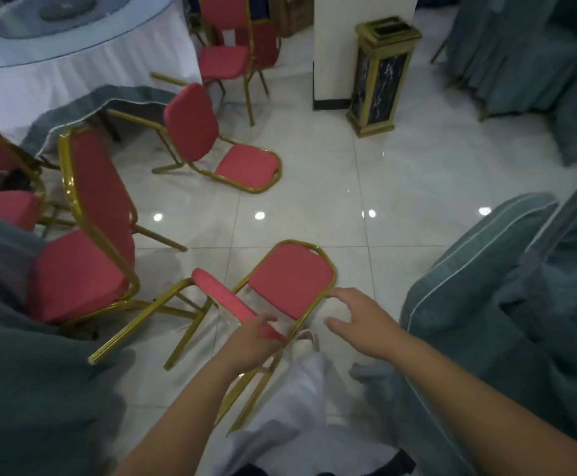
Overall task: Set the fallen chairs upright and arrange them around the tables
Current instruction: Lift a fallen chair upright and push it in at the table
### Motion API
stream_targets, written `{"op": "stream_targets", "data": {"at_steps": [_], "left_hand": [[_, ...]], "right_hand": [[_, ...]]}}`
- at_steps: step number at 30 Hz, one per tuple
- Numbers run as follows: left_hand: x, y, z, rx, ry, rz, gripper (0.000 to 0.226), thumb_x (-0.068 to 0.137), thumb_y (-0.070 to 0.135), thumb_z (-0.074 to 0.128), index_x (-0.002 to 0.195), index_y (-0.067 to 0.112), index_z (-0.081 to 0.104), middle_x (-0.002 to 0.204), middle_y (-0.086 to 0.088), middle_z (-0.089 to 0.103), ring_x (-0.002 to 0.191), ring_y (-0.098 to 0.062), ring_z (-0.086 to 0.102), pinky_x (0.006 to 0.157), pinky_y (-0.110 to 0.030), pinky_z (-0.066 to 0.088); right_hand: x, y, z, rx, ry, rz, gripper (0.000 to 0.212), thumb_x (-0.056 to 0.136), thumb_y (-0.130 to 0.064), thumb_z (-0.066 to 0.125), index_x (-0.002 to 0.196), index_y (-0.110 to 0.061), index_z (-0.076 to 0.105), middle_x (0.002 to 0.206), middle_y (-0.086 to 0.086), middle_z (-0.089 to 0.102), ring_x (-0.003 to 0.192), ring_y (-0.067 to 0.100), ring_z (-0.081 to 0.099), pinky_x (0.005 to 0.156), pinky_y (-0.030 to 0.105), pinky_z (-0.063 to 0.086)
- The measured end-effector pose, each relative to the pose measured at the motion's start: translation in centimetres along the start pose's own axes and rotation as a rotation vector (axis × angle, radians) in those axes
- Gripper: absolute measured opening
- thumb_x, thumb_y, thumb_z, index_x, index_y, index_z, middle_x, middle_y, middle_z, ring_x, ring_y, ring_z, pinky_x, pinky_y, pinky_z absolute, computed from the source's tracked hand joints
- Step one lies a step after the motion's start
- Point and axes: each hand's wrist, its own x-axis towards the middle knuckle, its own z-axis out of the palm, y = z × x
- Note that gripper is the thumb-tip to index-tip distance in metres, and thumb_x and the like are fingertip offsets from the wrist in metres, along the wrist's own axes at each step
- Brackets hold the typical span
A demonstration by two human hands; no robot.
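A red-cushioned chair with a gold frame (290, 280) lies fallen on the white tile floor just in front of me. My left hand (251, 341) grips the near end of its seat cushion. My right hand (359, 321) hovers with spread fingers beside the frame of the backrest, fingertips near the gold edge. A second fallen chair (191, 128) lies on its back further ahead. A third red chair (91, 235) tilts at my left. An upright red chair (225, 60) stands by the round table (74, 73) with a white cloth at the upper left.
A gold and black bin (381, 77) stands against a white pillar (335, 53). Teal-covered furniture (507, 269) fills the right side and teal cloth (12, 338) the lower left. Another red chair (2, 204) sits at the far left. Open tiled floor (366, 173) stretches ahead.
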Motion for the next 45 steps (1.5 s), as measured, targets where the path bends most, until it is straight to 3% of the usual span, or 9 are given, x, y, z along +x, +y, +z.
{"op": "stream_targets", "data": {"at_steps": [5, 11, 17, 23, 26, 33, 38, 42, 45], "left_hand": [[9.5, 5.8, -4.9, 0.01, -0.028, 0.038, 0.056, 0.088, 0.02, 0.065, 0.14, 0.028, 0.047, 0.138, 0.002, 0.045, 0.109, -0.012, 0.047, 0.087, -0.023, 0.039], [19.7, 11.3, -11.5, -0.023, 0.005, 0.098, 0.044, 0.087, 0.016, 0.063, 0.128, 0.03, 0.055, 0.132, 0.002, 0.053, 0.089, -0.007, 0.059, 0.066, -0.015, 0.048], [28.5, 16.2, -15.1, 0.01, 0.024, 0.08, 0.044, 0.089, 0.023, 0.062, 0.131, 0.032, 0.054, 0.112, 0.011, 0.05, 0.075, 0.009, 0.048, 0.052, -0.01, 0.044], [37.3, 19.7, -16.9, 0.013, -0.012, 0.061, 0.04, 0.09, 0.024, 0.06, 0.129, 0.035, 0.054, 0.116, 0.012, 0.046, 0.095, -0.004, 0.049, 0.074, -0.022, 0.049], [42.2, 21.5, -18.4, -0.026, 0.019, -0.022, 0.041, 0.09, 0.027, 0.061, 0.129, 0.037, 0.052, 0.127, 0.007, 0.046, 0.106, -0.01, 0.05, 0.083, -0.026, 0.047], [50.7, 26.7, -22.9, -0.142, 0.164, -0.237, 0.042, 0.089, 0.022, 0.064, 0.129, 0.029, 0.055, 0.138, -0.005, 0.048, 0.089, -0.007, 0.055, 0.063, -0.015, 0.044], [53.5, 28.7, -26.2, -0.257, 0.377, -0.319, 0.039, 0.089, 0.022, 0.063, 0.125, 0.035, 0.056, 0.129, 0.0, 0.054, 0.107, -0.014, 0.051, 0.085, -0.029, 0.045], [55.2, 28.8, -28.0, -0.335, 0.443, -0.384, 0.038, 0.09, 0.022, 0.06, 0.124, 0.037, 0.056, 0.127, 0.002, 0.054, 0.104, -0.012, 0.053, 0.059, -0.01, 0.042], [57.9, 28.5, -30.0, -0.386, 0.456, -0.45, 0.038, 0.09, 0.019, 0.061, 0.126, 0.031, 0.057, 0.128, -0.002, 0.054, 0.096, -0.011, 0.054, 0.064, -0.017, 0.043]], "right_hand": [[8.5, -1.0, -6.4, -0.058, 0.053, 0.105, 0.05, 0.092, -0.044, 0.057, 0.139, -0.032, 0.046, 0.142, -0.007, 0.046, 0.128, 0.013, 0.044, 0.107, 0.028, 0.034], [16.8, -1.3, -11.7, -0.017, 0.063, 0.179, 0.044, 0.092, -0.04, 0.06, 0.134, -0.032, 0.05, 0.141, -0.005, 0.047, 0.128, 0.013, 0.044, 0.106, 0.028, 0.034], [24.4, -0.8, -15.5, 0.036, 0.09, 0.23, 0.042, 0.092, -0.036, 0.061, 0.133, -0.03, 0.052, 0.141, -0.005, 0.046, 0.127, 0.012, 0.044, 0.101, 0.022, 0.031], [35.4, 0.9, -20.9, 0.049, 0.054, 0.228, 0.038, 0.091, -0.033, 0.063, 0.128, -0.031, 0.054, 0.136, -0.006, 0.049, 0.113, 0.008, 0.048, 0.092, 0.022, 0.035], [42.8, 2.1, -24.3, 0.026, -0.011, 0.198, 0.038, 0.093, -0.032, 0.061, 0.13, -0.031, 0.053, 0.139, -0.005, 0.047, 0.122, 0.012, 0.047, 0.097, 0.024, 0.036], [58.4, 1.9, -32.8, -0.03, -0.203, 0.089, 0.04, 0.092, -0.036, 0.06, 0.131, -0.032, 0.053, 0.14, -0.008, 0.047, 0.126, 0.011, 0.046, 0.101, 0.026, 0.036], [68.5, 0.2, -35.6, -0.147, -0.351, -0.005, 0.04, 0.093, -0.035, 0.061, 0.131, -0.027, 0.053, 0.14, -0.002, 0.047, 0.124, 0.015, 0.047, 0.094, 0.024, 0.035], [74.9, -2.9, -35.9, -0.214, -0.448, -0.095, 0.04, 0.092, -0.036, 0.061, 0.13, -0.028, 0.054, 0.14, -0.001, 0.048, 0.123, 0.017, 0.048, 0.095, 0.027, 0.037], [79.7, -5.8, -36.2, -0.261, -0.485, -0.153, 0.043, 0.09, -0.038, 0.063, 0.13, -0.029, 0.053, 0.142, -0.003, 0.046, 0.125, 0.019, 0.048, 0.102, 0.034, 0.04]]}}
